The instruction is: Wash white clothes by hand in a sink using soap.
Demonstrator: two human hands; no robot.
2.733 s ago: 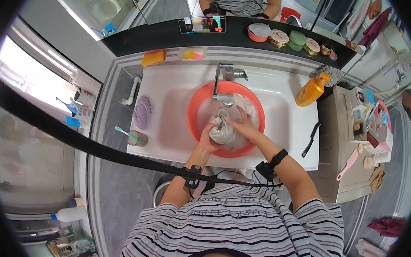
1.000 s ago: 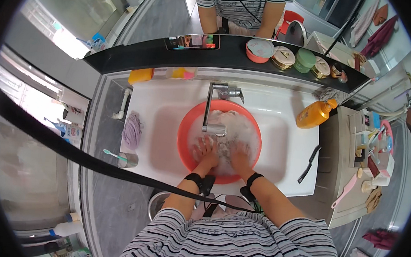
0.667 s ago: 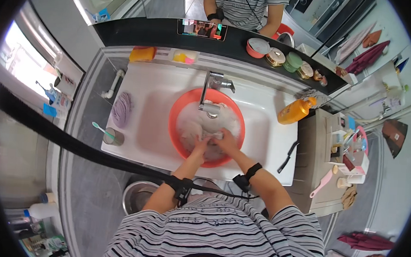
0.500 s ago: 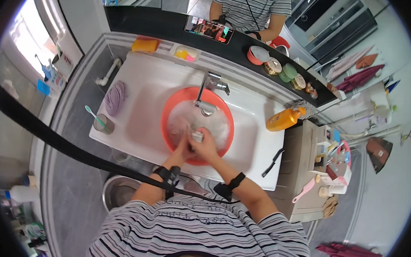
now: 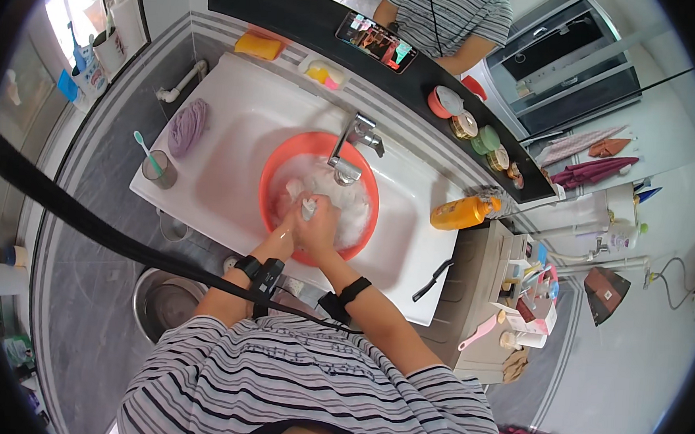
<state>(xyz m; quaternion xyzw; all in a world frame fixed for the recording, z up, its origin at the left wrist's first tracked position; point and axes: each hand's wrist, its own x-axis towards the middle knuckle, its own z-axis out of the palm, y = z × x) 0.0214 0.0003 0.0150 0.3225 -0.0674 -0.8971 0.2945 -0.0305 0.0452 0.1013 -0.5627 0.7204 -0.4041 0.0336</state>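
My hands are together over a round orange-red basin (image 5: 268,182) standing in the white sink. My right hand (image 5: 321,225) is closed around a bunched wet white cloth (image 5: 308,208), a piece of which shows above its fingers. My left hand (image 5: 286,213) presses against the right from the left side, closed on the same cloth, its fingers partly hidden. More white fabric or suds (image 5: 353,211) lies in the cloudy water; I cannot tell which. The chrome faucet (image 5: 349,169) reaches over the basin's far side.
A purple cloth (image 5: 187,128) and a cup (image 5: 160,172) with a toothbrush stand on the sink's left end. At the right are an orange pump bottle (image 5: 461,214) and a black-handled item (image 5: 434,280). A phone (image 5: 376,41) leans on the black shelf. A black strap crosses the left side.
The hands have come closer together and lifted slightly, gripping the white cloth between them. The whole view has shifted and turned a little, so the basin appears further left.
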